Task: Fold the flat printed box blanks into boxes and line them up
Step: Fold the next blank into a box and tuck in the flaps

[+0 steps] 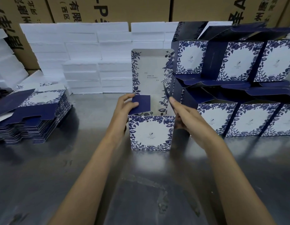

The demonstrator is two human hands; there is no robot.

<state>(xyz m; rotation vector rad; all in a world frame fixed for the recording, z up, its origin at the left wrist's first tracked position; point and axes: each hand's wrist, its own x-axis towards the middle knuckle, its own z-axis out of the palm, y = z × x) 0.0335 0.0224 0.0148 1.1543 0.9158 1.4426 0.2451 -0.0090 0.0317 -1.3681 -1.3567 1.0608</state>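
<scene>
Step in hand: box (150, 132) erected at desk (76, 176) centre, lid up. Left hand (124, 106) grip pinches navy side flap (141, 105); right hand (186, 117), fingers straight, grip holding nothing, presses wall at 3 o'clock. Next, likely: tuck flaps, join row of folded boxes (238, 117) at 2 o'clock.

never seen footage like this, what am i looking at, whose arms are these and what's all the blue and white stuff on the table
There is no machine: one camera worn on a person's head looks down at their two bare arms. On the metal table they are folding a blue-and-white printed box, its tall lid flap upright. The left hand pinches a dark blue side flap; the right hand rests with straight fingers against the box's right side. At left lies a stack of flat blanks not yet folded. At right, finished boxes stand in two tiers. Behind are white foam blocks and brown cartons.
</scene>
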